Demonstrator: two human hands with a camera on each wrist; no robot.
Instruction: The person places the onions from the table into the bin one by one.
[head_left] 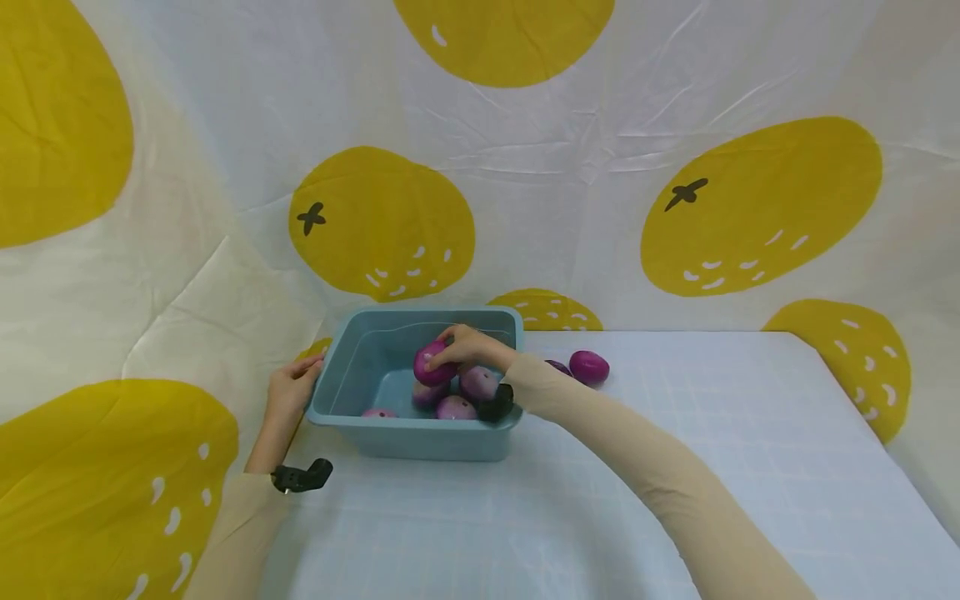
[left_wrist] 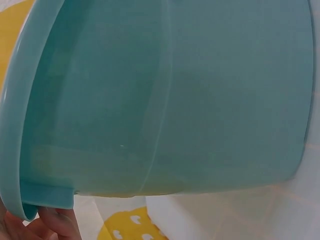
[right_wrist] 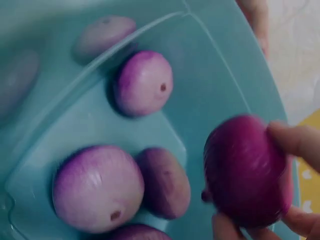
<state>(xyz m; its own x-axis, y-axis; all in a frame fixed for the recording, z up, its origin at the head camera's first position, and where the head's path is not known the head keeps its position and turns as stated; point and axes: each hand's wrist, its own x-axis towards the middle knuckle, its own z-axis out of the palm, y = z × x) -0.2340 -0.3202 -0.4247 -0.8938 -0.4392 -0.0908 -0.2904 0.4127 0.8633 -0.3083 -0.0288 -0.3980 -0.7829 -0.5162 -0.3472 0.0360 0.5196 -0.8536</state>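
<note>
A blue plastic tub [head_left: 423, 439] stands on the table with several pale purple red onions [head_left: 478, 383] lying in it. My right hand [head_left: 472, 345] holds a darker magenta red onion [right_wrist: 245, 172] above them, inside the tub's walls. In the right wrist view, the thumb and fingers are spread around that onion, and a small stub shows on its side. At the tub's left side, my left hand [head_left: 291, 392] grips the rim. The left wrist view shows its fingers [left_wrist: 59, 222] at the rim's corner; the rest of that hand is partly hidden.
Right of the tub lie a magenta onion [head_left: 589, 367] and a dark one [head_left: 558, 367], partly hidden by the right sleeve. A white cloth with yellow fruit prints [head_left: 382, 221] hangs behind and at the left. The table [head_left: 675, 433] has a pale checked cover.
</note>
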